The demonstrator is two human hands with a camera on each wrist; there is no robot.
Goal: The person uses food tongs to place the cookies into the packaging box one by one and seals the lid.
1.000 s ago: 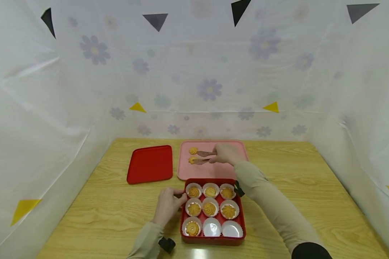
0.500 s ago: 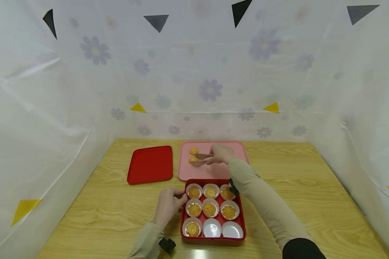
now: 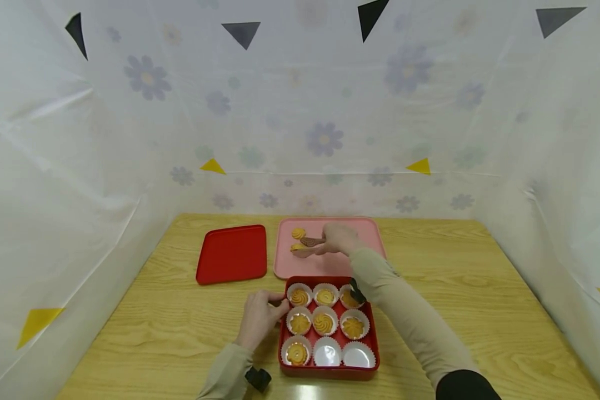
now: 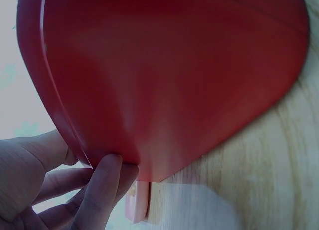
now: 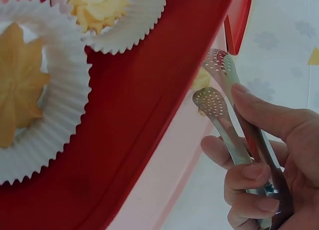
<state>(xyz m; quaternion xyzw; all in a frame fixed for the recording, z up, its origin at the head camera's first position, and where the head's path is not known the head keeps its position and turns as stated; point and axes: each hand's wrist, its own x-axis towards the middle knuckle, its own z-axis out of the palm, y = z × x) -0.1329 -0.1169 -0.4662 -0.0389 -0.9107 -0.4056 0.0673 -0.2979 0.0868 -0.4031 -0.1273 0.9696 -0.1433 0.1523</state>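
Tongs (image 3: 312,241), held by the right hand (image 3: 341,239), point leftward over the pink tray (image 3: 284,264), tips apart at the nearer cookie (image 3: 296,247) on its left side; clamped or not, I cannot tell. In front of the tray, the left hand (image 3: 260,318) pinches the red box (image 3: 330,374).

Evenly lit head view, white glare on table (image 3: 220,300), dimmer, cooler wrist views
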